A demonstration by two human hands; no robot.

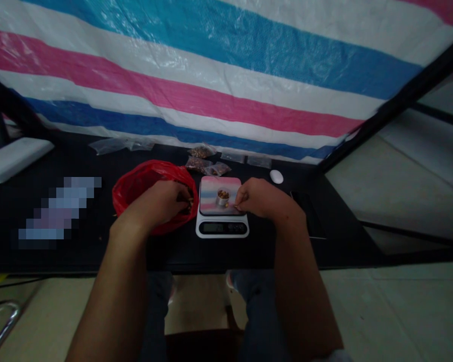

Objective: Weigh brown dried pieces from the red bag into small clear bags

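Observation:
My left hand (169, 198) reaches into a red plastic bag (132, 183), its fingers curled among small brown pieces (191, 203). What those fingers hold is hidden. A white digital kitchen scale (202, 227) stands right of the bag, with a small metal cup (223, 202) of brown pieces on its shiny plate. At the plate's right side is my right hand (251, 196), thumb and fingers pinched together low beside the cup. Anything in that pinch is too small to name. The scale's display is too dim to read.
Behind the scale lie several small clear bags (202, 151), some filled with brown pieces. A white oval object (276, 176) and a dark flat phone-like object (307, 213) lie to the right. A white box-shaped object (18, 157) sits far left. A striped plastic sheet (211, 65) hangs behind the black table (226, 256).

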